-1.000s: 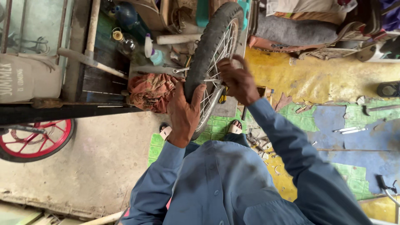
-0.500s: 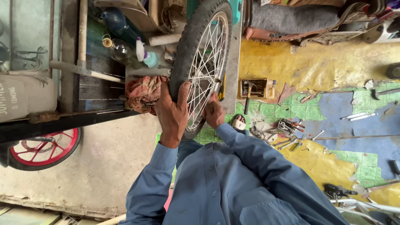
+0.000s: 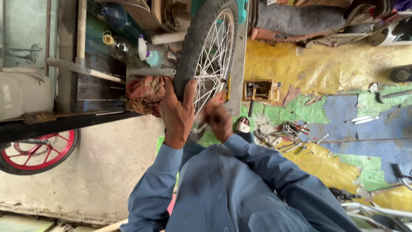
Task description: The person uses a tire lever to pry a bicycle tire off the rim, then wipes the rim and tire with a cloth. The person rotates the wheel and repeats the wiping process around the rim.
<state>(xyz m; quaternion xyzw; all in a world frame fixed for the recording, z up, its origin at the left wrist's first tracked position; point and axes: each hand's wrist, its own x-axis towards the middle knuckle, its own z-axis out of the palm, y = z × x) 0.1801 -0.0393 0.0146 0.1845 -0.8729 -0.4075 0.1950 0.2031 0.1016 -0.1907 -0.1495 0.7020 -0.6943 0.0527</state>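
- The person's blue sleeves filled the near part of the view, both arms reaching out to one bicycle wheel (image 3: 206,56) standing upright on its black tyre.
- The left hand (image 3: 178,114) lay spread over the tyre, fingers wrapped on it, as it had in the earlier frames.
- The right hand (image 3: 217,120) had dropped from the upper rim, where it was a second ago, to the lower spokes; it was blurred, so whether it was pinching a spoke or some small tool could not be told. Judging by that shift, the work had passed from steadying the wheel to handling its spokes.
- Just beside the left hand lay one reddish rag (image 3: 146,94).
- Beyond the wheel sat one wooden tool tray (image 3: 259,90) with one hammer (image 3: 253,101) across it, and a loose pile of tools (image 3: 287,135) on the patched floor.
- Farther off stood three bottles (image 3: 124,45) on a shelf.
- A second wheel, its red rim (image 3: 36,150) showing, rested well apart at the edge.
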